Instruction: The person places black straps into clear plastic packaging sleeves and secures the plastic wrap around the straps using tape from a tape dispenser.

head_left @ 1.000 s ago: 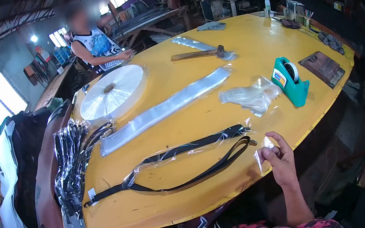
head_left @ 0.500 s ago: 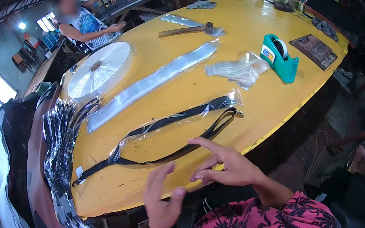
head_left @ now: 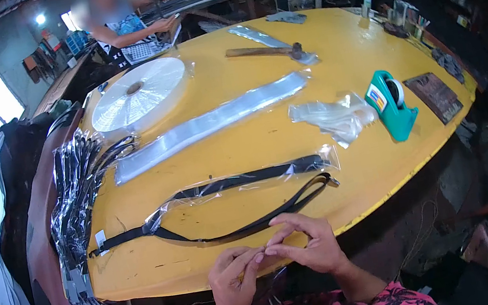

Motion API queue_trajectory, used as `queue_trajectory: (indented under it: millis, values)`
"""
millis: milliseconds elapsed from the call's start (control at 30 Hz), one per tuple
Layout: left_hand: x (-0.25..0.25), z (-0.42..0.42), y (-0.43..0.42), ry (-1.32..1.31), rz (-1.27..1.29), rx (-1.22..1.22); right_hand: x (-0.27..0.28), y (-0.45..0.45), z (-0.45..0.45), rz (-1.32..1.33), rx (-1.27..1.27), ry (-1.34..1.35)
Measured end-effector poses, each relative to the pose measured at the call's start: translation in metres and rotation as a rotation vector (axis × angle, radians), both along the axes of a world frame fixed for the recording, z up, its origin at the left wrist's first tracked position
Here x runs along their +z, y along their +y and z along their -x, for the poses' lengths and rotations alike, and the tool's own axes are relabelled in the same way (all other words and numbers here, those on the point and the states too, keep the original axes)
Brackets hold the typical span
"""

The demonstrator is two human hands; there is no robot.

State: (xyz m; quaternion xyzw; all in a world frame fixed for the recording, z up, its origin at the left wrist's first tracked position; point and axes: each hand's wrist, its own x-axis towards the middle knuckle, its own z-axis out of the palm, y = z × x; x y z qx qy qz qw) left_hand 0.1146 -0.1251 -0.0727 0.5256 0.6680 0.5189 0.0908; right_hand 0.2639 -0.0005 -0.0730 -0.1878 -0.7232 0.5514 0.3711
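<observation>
On the yellow tabletop (head_left: 242, 143), the black strap (head_left: 248, 178) at lower centre-left could snag if your left hand (head_left: 233, 278) and right hand (head_left: 314, 248), fingertips pinched, contents unclear, sweep carelessly past.

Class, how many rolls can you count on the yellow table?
2: the large clear roll at upper left, and the small tape roll in the green dispenser on the right. Others may be hidden from view.

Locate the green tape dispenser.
Head view, right side: the green tape dispenser is on the yellow table, between the crumpled clear plastic and the dark rectangular slab.
</observation>
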Motion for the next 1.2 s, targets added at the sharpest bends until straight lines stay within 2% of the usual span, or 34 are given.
queue_trajectory:
  millis: [400,467,633,733,1033,1100,1133,1200]
  values:
    - [-0.006,0.009,0.003,-0.222,0.056,-0.027,-0.013,0.01,0.002,0.016,0.114,0.054]
    - [-0.011,0.009,0.004,-0.197,0.026,-0.034,-0.012,0.009,0.001,0.119,0.139,0.042]
    - [-0.014,0.01,0.014,-0.136,-0.101,-0.05,-0.013,0.005,0.011,0.084,0.152,0.097]
    - [-0.016,0.009,0.015,-0.115,-0.113,-0.066,-0.015,-0.002,0.012,0.077,0.055,0.011]
    - [-0.017,0.004,0.005,-0.191,0.098,0.003,-0.026,-0.004,0.018,0.176,0.14,0.105]
    - [-0.019,0.003,0.002,-0.378,0.094,-0.017,-0.023,-0.003,0.021,0.146,0.13,0.112]
    - [-0.023,0.004,0.002,-0.378,0.094,-0.017,-0.021,-0.003,0.022,0.116,0.117,0.121]
    - [-0.03,0.007,0.004,-0.474,-0.062,-0.101,-0.022,0.002,0.021,0.069,0.093,0.103]
